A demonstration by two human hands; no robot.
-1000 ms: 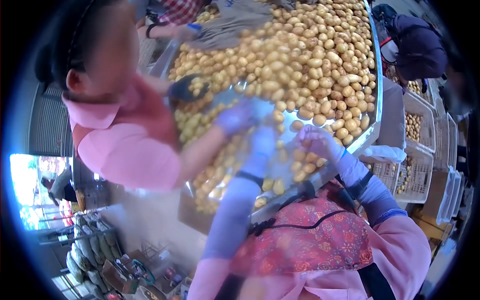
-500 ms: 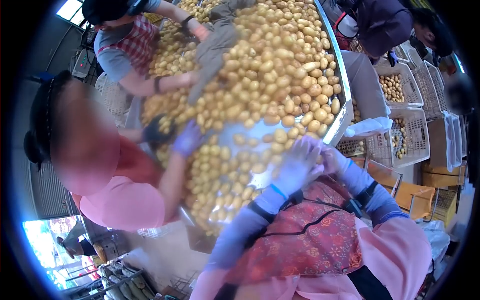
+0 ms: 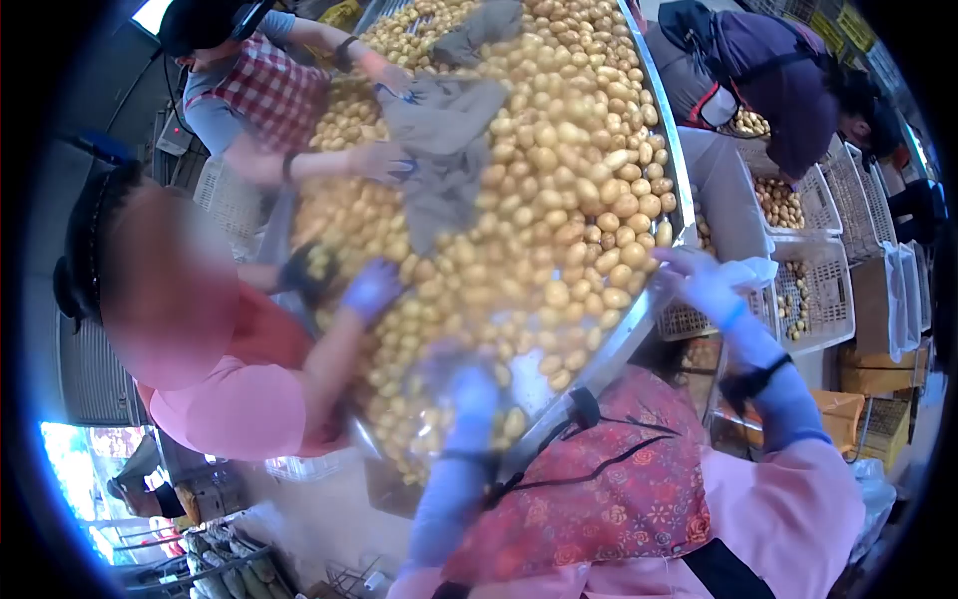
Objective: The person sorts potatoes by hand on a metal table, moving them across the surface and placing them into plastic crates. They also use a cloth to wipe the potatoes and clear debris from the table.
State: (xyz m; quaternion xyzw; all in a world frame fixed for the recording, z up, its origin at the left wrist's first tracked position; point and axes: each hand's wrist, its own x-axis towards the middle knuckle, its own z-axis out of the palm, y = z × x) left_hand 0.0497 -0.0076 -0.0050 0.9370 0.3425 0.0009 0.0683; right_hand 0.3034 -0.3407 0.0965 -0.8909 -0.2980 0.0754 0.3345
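Observation:
Small yellow potatoes [image 3: 544,160] cover a metal sorting table [image 3: 624,334]. My left hand [image 3: 464,379], in a pale purple glove, is over the potatoes at the near left part of the table, smeared by motion, so its fingers and anything in them cannot be made out. My right hand [image 3: 702,283], also gloved, is at the table's right rim beside a plastic-lined bin [image 3: 743,275]. Its fingers are spread and no potato shows in it.
A co-worker in pink [image 3: 239,389] reaches over the potatoes at left. Another in a checked apron [image 3: 264,90] touches a grey cloth [image 3: 444,130]. A person in dark clothes [image 3: 773,70] bends over crates [image 3: 813,299] at right.
My hands, together near the table's front edge before, have parted: the left went left over the potatoes, the right moved right to the rim. The grey cloth lies more spread out.

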